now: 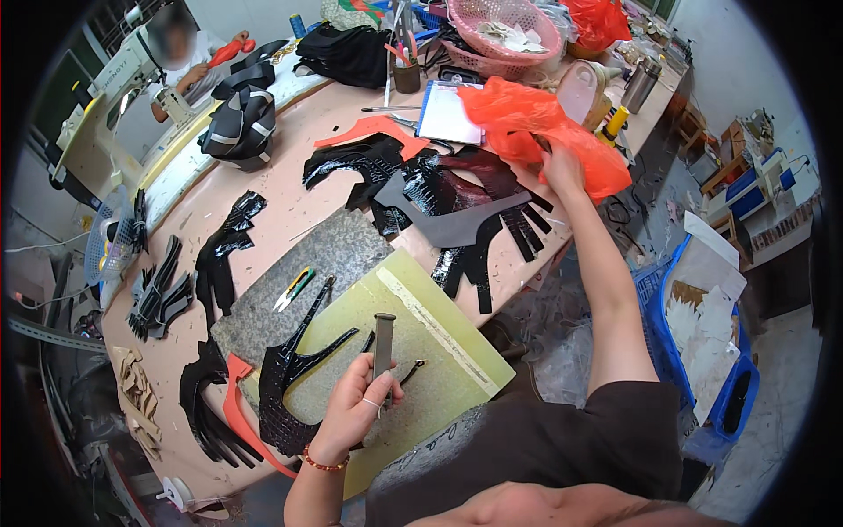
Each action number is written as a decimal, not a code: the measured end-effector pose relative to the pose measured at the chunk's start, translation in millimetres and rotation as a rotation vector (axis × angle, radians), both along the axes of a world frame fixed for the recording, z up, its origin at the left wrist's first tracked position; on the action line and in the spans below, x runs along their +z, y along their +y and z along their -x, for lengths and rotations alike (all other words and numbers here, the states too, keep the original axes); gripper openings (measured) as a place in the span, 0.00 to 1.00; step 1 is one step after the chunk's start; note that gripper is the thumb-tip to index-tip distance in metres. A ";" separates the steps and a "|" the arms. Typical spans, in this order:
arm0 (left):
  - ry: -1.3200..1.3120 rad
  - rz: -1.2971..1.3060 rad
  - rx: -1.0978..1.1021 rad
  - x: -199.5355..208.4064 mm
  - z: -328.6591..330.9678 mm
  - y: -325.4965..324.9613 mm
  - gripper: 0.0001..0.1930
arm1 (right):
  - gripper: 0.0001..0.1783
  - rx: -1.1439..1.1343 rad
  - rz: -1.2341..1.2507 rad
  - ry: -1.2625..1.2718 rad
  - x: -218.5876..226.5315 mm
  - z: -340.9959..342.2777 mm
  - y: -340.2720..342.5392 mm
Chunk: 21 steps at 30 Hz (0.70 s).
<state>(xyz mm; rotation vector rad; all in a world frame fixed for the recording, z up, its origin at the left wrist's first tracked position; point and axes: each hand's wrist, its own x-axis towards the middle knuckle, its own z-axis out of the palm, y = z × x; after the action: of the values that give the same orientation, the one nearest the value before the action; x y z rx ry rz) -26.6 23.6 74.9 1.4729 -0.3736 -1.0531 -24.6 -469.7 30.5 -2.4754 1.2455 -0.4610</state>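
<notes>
So left hand (353, 411) is clamped on a metal punch (383, 344) over one leather piece (294, 386) on the near green mat (439, 342); right hand (562, 169) grips the far orange bag (536, 127). Plenty of black pieces (439, 198) look uncut.

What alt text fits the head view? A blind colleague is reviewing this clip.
A person's left hand holds a grey metal punch tool upright over a glossy black leather cut piece on a yellow-green cutting board, while the right hand grips an orange plastic bag across a cluttered pink worktable.

1 orange bag (536, 132) | 1 green mat (439, 338) | 2 pink baskets (505, 35) | 1 clipboard (448, 114)
</notes>
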 end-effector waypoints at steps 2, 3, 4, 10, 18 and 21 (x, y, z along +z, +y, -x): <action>0.002 0.002 -0.022 -2.8 -4.6 -6.1 0.12 | 0.16 0.015 -0.158 -0.052 2.7 24.0 20.2; 0.005 0.002 -0.028 -3.0 -5.9 -6.9 0.12 | 0.17 0.240 0.042 -0.194 -5.1 33.4 24.2; 0.008 -0.004 -0.024 -3.2 -7.4 -8.6 0.12 | 0.18 0.461 0.245 -0.336 -10.1 40.9 31.8; 0.010 0.032 -0.038 -5.0 -10.4 -23.9 0.13 | 0.18 0.552 0.102 -0.262 -32.9 57.4 73.8; -0.028 0.065 -0.096 0.1 -7.2 -37.1 0.13 | 0.29 0.410 0.409 -0.297 -17.9 25.9 104.4; -0.174 -0.037 -0.142 -5.0 -14.3 -39.9 0.13 | 0.35 1.386 -0.100 -0.320 36.3 17.4 170.3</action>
<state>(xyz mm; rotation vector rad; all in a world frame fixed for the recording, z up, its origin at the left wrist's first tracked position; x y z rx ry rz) -12.3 -16.3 69.9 1.5944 -0.5922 -1.0507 -42.0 -299.4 66.8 -2.3624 -0.6233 -0.3257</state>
